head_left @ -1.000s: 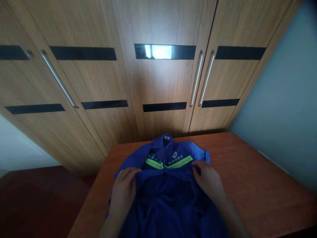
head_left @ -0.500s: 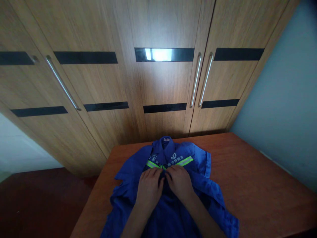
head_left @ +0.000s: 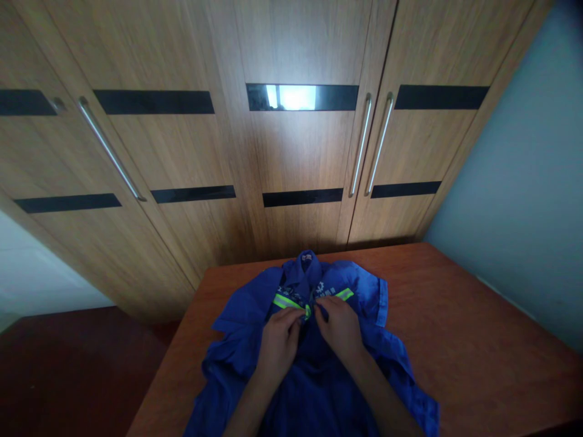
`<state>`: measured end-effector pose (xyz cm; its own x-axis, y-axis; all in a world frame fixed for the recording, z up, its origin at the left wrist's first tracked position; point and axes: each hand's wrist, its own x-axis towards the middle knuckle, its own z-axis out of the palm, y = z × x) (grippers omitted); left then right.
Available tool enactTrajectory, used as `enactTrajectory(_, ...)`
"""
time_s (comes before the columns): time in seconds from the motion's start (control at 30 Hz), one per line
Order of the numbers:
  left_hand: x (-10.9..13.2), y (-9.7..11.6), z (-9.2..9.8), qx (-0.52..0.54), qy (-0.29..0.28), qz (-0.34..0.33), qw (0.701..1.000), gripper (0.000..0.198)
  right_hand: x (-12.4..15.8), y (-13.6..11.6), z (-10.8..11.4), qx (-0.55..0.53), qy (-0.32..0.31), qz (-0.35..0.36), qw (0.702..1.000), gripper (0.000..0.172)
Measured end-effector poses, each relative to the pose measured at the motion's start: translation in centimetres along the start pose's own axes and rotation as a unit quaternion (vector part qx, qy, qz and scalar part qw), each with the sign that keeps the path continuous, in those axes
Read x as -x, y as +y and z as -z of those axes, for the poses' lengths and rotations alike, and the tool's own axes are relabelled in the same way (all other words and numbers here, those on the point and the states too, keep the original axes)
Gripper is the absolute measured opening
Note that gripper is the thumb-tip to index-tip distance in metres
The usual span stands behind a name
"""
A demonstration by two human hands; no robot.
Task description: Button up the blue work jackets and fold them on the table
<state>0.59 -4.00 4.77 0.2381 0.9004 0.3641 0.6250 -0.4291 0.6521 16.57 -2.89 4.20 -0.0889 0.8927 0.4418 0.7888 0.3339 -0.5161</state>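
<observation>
A blue work jacket (head_left: 248, 303) lies front up with its collar toward the cabinet and its sleeves folded loosely at the sides. Pale lettering and yellow-green reflective strips (head_left: 286, 301) cross its chest. At the front opening, my left hand (head_left: 279, 337) pinches the edge by the left-hand strip's end. Just to the right, my right hand (head_left: 339, 321) has its fingertips closed on the opposite front edge, covering part of the right-hand strip. A small gap separates the two hands. Whether a button or zip lies under the fingertips is hidden.
The jacket rests on a reddish-brown wooden table (head_left: 455, 328). Behind it stands a tall wooden cabinet (head_left: 300, 158) with metal handles (head_left: 361, 145). A pale blue wall (head_left: 514, 212) rises at the right, and dark red floor (head_left: 77, 370) shows at the left.
My hands have moved slightly apart, the right one up and to the right. The jacket's front edges between them are lifted and shifted, and the strip's inner end is bent.
</observation>
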Motion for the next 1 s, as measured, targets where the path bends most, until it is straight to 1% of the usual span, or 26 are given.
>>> enactTrajectory(0.1, 0.0, -0.5, 1.1, 0.04, 0.03, 0.033, 0.998, 0.026, -0.5, 1.9, 0.3, -0.057, 0.022, -0.021, 0.998, 0.02)
enactTrajectory(0.13, 0.0, -0.8, 1.8, 0.051, 0.046, 0.049, 0.996, 0.025, -0.7, 2.7, 0.9, -0.081, 0.037, -0.038, 0.995, 0.021)
enactTrajectory(0.2, 0.0, -1.7, 3.8, 0.072, 0.095, 0.099, 0.988, 0.025, -1.1, 4.6, 2.7, -0.132, 0.08, -0.089, 0.984, 0.025)
enactTrajectory(0.23, 0.0, -2.3, 5.0, 0.089, 0.129, 0.135, 0.979, 0.028, -1.3, 5.7, 3.9, -0.159, 0.111, -0.122, 0.973, 0.028)
enactTrajectory(0.3, 0.2, -3.7, 7.5, 0.138, 0.208, 0.208, 0.946, 0.035, -1.5, 7.9, 6.6, -0.227, 0.171, -0.177, 0.942, 0.033)
enactTrajectory(0.37, 0.8, -5.2, 9.9, 0.171, 0.28, 0.251, 0.911, 0.041, -1.2, 9.9, 9.2, -0.279, 0.242, -0.229, 0.9, 0.037)
enactTrajectory(0.4, 1.2, -5.9, 10.9, 0.156, 0.297, 0.263, 0.904, 0.041, -0.8, 10.8, 10.1, -0.289, 0.258, -0.247, 0.888, 0.039)
enactTrajectory(0.43, 1.8, -6.5, 11.6, 0.117, 0.296, 0.274, 0.907, 0.041, -0.1, 11.5, 10.8, -0.288, 0.254, -0.259, 0.886, 0.041)
enactTrajectory(0.47, 2.4, -7.1, 12.0, 0.066, 0.277, 0.277, 0.918, 0.04, 0.7, 12.2, 11.0, -0.276, 0.23, -0.265, 0.895, 0.044)
enactTrajectory(0.53, 4.0, -7.9, 11.8, -0.022, 0.19, 0.262, 0.946, 0.038, 3.0, 12.9, 10.4, -0.229, 0.133, -0.276, 0.924, 0.054)
enactTrajectory(0.6, 5.8, -8.2, 10.7, -0.055, 0.097, 0.231, 0.966, 0.041, 5.8, 13.0, 8.5, -0.15, 0.018, -0.293, 0.944, 0.071)
enactTrajectory(0.63, 6.6, -8.3, 9.9, -0.06, 0.064, 0.219, 0.972, 0.044, 7.1, 12.9, 7.4, -0.101, -0.018, -0.295, 0.95, 0.076)
enactTrajectory(0.67, 7.4, -8.3, 9.2, -0.065, 0.04, 0.212, 0.974, 0.047, 8.1, 12.7, 6.4, -0.055, -0.041, -0.282, 0.957, 0.078)
enactTrajectory(0.73, 8.6, -8.3, 8.4, -0.078, 0.024, 0.212, 0.974, 0.049, 9.3, 12.2, 4.9, -0.007, -0.065, -0.253, 0.965, 0.065)
enactTrajectory(0.8, 8.9, -8.1, 8.7, -0.08, 0.041, 0.225, 0.97, 0.042, 8.9, 11.5, 4.8, -0.017, -0.055, -0.239, 0.969, 0.049)
enactTrajectory(0.87, 8.3, -7.5, 9.8, -0.057, 0.089, 0.246, 0.964, 0.034, 7.1, 10.4, 5.8, -0.079, -0.008, -0.237, 0.968, 0.041)
enactTrajectory(0.9, 7.8, -6.9, 10.4, -0.033, 0.12, 0.255, 0.959, 0.032, 6.0, 9.5, 6.4, -0.126, 0.022, -0.235, 0.963, 0.039)
enactTrajectory(0.93, 7.1, -6.1, 10.9, 0.002, 0.151, 0.261, 0.954, 0.031, 4.7, 8.2, 7.1, -0.184, 0.052, -0.231, 0.954, 0.038)
enactTrajectory(0.97, 6.4, -5.2, 11.2, 0.048, 0.182, 0.264, 0.946, 0.031, 3.5, 6.7, 7.5, -0.249, 0.074, -0.227, 0.939, 0.037)
enactTrajectory(1.0, 5.7, -4.2, 11.2, 0.1, 0.212, 0.267, 0.935, 0.031, 2.5, 4.9, 7.7, -0.319, 0.075, -0.226, 0.917, 0.036)
